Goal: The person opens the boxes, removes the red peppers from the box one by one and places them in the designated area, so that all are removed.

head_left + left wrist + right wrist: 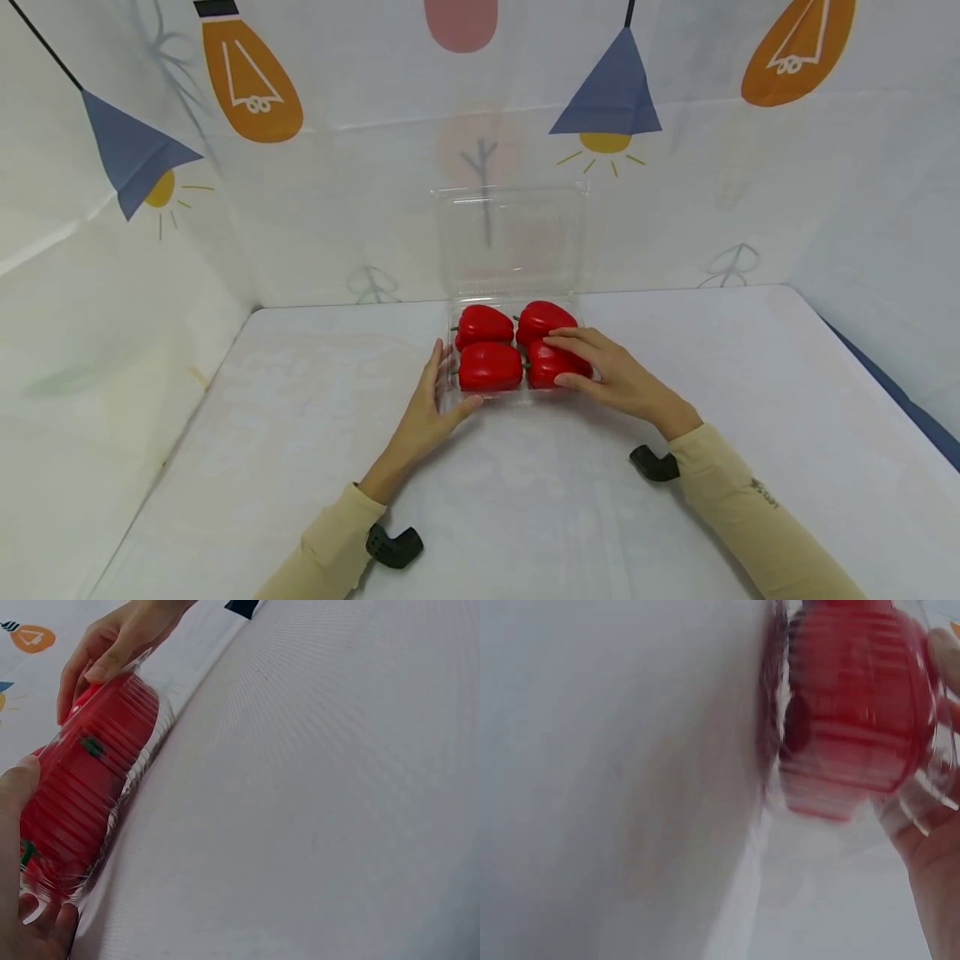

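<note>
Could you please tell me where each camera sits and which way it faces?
Head: worn on the head, facing forward and down at red peppers in a clear container; left hand, right hand and sleeves show.
Left wrist: worn there, facing the container's side; both hands show.
Right wrist: worn there, facing the container's side, blurred; part of a hand shows.
Both wrist views share peppers and white tabletop.

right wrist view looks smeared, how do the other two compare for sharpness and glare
Head view: sharpest, small highlights on the red peppers, thin glints on the clear lid; left wrist view: dimmer, clear box glinting along its lower edge, ribs readable, fine ripple lines across the white tabletop; right wrist view: blurriest, pepper edges smeared.
</note>
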Motion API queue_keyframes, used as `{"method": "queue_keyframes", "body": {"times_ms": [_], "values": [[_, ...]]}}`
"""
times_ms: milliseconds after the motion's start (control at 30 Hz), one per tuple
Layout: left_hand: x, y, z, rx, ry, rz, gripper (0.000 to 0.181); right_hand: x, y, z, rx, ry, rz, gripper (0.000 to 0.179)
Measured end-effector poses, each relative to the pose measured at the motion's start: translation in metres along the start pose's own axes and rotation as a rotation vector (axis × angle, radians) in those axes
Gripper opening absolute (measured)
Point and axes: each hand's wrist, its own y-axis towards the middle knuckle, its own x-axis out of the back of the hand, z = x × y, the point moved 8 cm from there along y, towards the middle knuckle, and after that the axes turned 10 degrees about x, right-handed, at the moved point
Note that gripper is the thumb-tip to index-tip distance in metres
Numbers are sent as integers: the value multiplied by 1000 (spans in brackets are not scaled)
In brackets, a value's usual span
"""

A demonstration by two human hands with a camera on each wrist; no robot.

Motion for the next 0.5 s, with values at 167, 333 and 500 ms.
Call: {"method": "queue_keyframes", "body": {"times_ms": [167, 333, 500], "values": [[-1, -3, -9, 12, -10, 26, 100, 4, -4, -3, -48, 65, 23, 60], [4, -12, -30, 30, -13, 50, 98, 5, -5, -2, -25, 44, 19, 60], [6, -17, -39, 56, 0, 54, 95, 5, -5, 0, 16, -28, -9, 58]]}}
